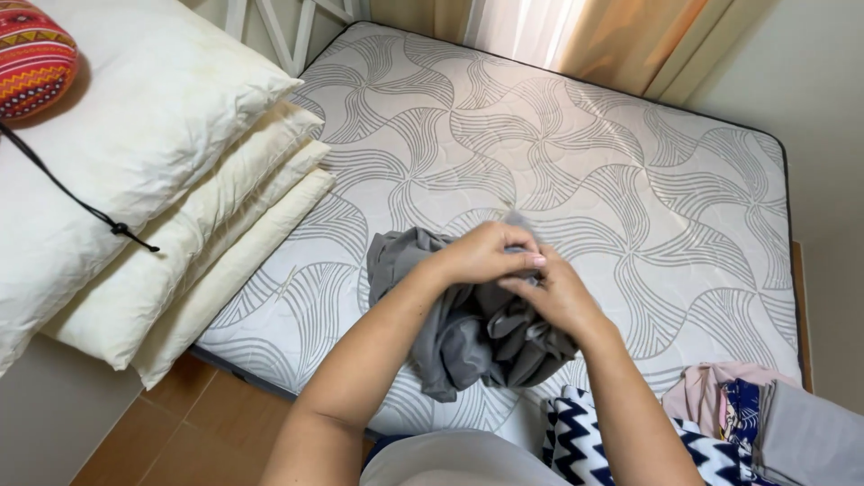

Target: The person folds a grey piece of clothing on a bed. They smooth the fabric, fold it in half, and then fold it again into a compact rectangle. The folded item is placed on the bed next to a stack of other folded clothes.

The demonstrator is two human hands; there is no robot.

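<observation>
A bunched grey cloth (468, 328) was gripped by both hands above the bare mattress (576, 171), the left hand (486, 255) and right hand (553, 292) closed on it together. Pillows (171, 171) were stacked nearby.

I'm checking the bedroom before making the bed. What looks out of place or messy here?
The mattress is bare. Both hands, left hand and right hand, hold a bunched grey cloth. Loose clothes lie heaped at its near corner.
</observation>
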